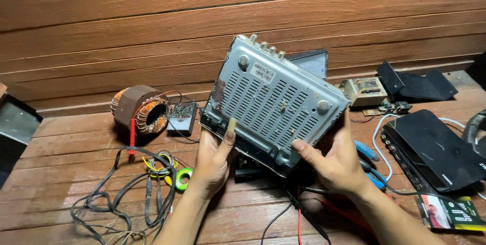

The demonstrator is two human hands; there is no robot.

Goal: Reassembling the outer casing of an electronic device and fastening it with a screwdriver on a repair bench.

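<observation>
Here, both hands hold a grey metal box (273, 98) up in the middle of the frame, its vented underside turned toward the camera and the whole case tilted, with its upper corner reaching toward the top centre. The left hand (212, 161) is clamped on the lower left edge of the box, thumb pressed flat against the perforated panel and fingers hidden behind it. The right hand (336, 161) grips the lower right corner, thumb laid on the panel and the palm wrapped around the side. The box sits above and between the two hands, clear of the wooden tabletop (61, 164).

In the left of the frame a copper-wound toroidal coil (142, 109) stands on the tabletop, with a small black meter (182, 117) just beside it. Below them lies a tangle of black cables (126, 194), and near it a roll of green tape (182, 176). At the right edge rests a flat black set-top box (435, 151), with a small transformer (363, 90) in the upper right and a printed green and black card (448, 212) in the lower right corner. Blue-handled pliers (368, 156) lie partly hidden behind the right hand.
</observation>
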